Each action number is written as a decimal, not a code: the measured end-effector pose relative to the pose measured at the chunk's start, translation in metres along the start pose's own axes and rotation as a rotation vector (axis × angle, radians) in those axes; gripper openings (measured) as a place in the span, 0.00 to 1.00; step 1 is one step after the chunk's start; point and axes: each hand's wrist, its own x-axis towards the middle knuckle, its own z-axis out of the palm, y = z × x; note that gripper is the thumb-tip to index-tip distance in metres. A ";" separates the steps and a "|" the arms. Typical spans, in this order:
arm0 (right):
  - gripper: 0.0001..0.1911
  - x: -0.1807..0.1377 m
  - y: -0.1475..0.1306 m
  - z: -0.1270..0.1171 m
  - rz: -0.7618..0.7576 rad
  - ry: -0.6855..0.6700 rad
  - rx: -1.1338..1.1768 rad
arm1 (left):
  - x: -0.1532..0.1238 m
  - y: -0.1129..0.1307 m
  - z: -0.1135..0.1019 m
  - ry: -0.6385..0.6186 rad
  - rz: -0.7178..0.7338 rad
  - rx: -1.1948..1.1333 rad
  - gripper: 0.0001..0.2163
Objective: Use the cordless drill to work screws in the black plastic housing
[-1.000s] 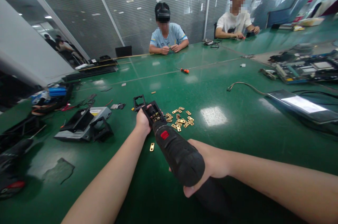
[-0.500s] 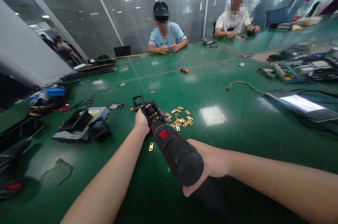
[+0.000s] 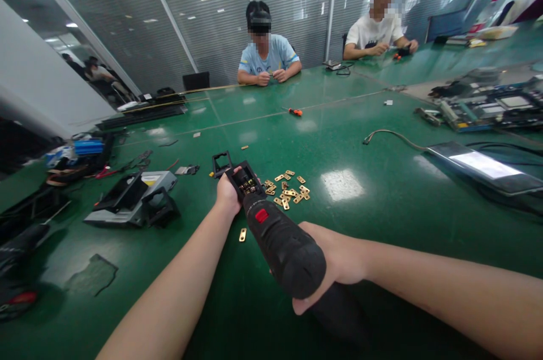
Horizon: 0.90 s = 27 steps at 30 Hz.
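My left hand [image 3: 229,193] is closed on the side of a black plastic housing [image 3: 234,178] with brass-coloured metal parts inside. In my right hand [image 3: 328,258] is a black cordless drill [image 3: 286,244] with a red switch on top. The drill's front end reaches to the near end of the housing; its tip is hidden from me. Beside the housing, to the right, lie several small brass plates with holes [image 3: 291,195]. A single brass plate [image 3: 242,235] lies nearer to me, between my forearms. Just behind the housing stands a black plastic frame [image 3: 221,163].
To the left are a grey metal box [image 3: 127,213] with black frames and a second power tool [image 3: 17,298]. A screwdriver [image 3: 296,112] lies mid-table. Circuit boards [image 3: 487,108] and a device with a lit screen [image 3: 487,167] lie right. Two people sit across the table.
The drill and my hands stay almost in place on the housing. Across the table, the right-hand person's hand has risen and moved toward their other hand.
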 end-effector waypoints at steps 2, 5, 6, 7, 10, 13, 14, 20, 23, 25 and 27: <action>0.23 0.000 -0.001 0.000 -0.006 0.000 -0.013 | 0.000 0.000 0.000 -0.002 0.007 -0.002 0.10; 0.25 0.001 -0.002 0.000 0.005 -0.006 -0.029 | -0.001 0.000 0.001 0.008 -0.003 -0.015 0.11; 0.25 0.001 -0.002 0.000 0.010 -0.009 -0.030 | -0.001 0.000 0.001 0.010 -0.009 -0.016 0.11; 0.25 0.001 -0.003 0.000 0.011 -0.009 -0.029 | -0.001 0.000 0.001 0.010 -0.012 -0.016 0.11; 0.26 0.000 -0.003 0.000 0.009 -0.005 -0.024 | -0.002 0.001 0.002 0.016 -0.007 -0.017 0.12; 0.25 0.000 -0.002 0.000 -0.001 0.000 -0.023 | -0.003 0.001 0.003 0.018 0.005 -0.007 0.12; 0.24 0.000 -0.002 0.000 -0.003 0.003 -0.023 | -0.003 0.001 0.003 0.015 0.011 0.000 0.11; 0.23 0.001 -0.004 0.001 -0.010 -0.011 0.006 | -0.002 0.001 0.002 0.001 0.016 0.016 0.11; 0.24 0.001 -0.004 0.001 0.011 0.004 0.023 | -0.001 0.000 0.000 -0.006 0.004 -0.001 0.11; 0.26 0.001 -0.004 0.001 0.033 0.006 0.050 | 0.001 0.000 -0.002 -0.013 0.008 -0.005 0.10; 0.25 0.001 -0.003 0.002 0.045 -0.003 0.082 | 0.002 -0.001 -0.003 -0.015 0.016 -0.005 0.10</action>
